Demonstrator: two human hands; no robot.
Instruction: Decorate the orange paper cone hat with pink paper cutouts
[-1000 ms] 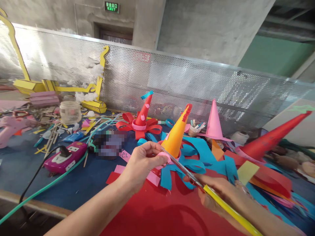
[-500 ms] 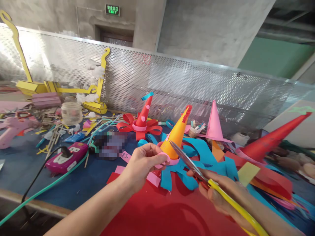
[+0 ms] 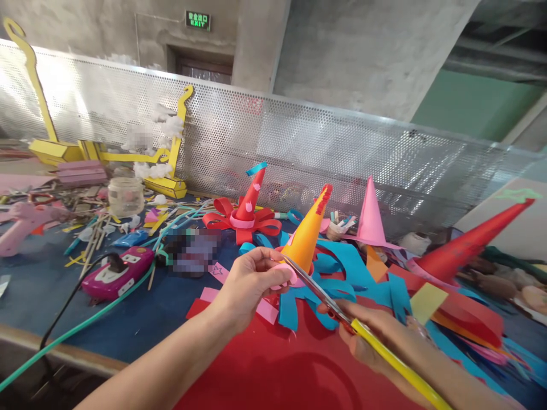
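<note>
My left hand (image 3: 254, 282) pinches a small piece of pink paper (image 3: 289, 274) between thumb and fingers. Yellow-handled scissors (image 3: 327, 300) are in my right hand (image 3: 363, 336), their blades pointing up and left, with the tips at the pink paper's edge. Whether the blades are cutting into it I cannot tell. Right behind my hands rises an orange paper cone (image 3: 305, 236) with a red tip, ringed by blue paper loops (image 3: 288, 310). Red paper (image 3: 273, 370) lies under my hands.
A red cone with red loops (image 3: 248, 205), a pink cone (image 3: 371, 213) and a long red cone (image 3: 474, 245) stand behind. To the left are a magenta power strip (image 3: 117, 273) with cords, a pink glue gun (image 3: 25, 222) and a clear jar (image 3: 125, 196). A perforated metal panel (image 3: 299, 136) backs the table.
My right hand has brought the scissors down and left, so their tips moved from in front of the orange cone to the pink paper. My left hand stays nearly in place.
</note>
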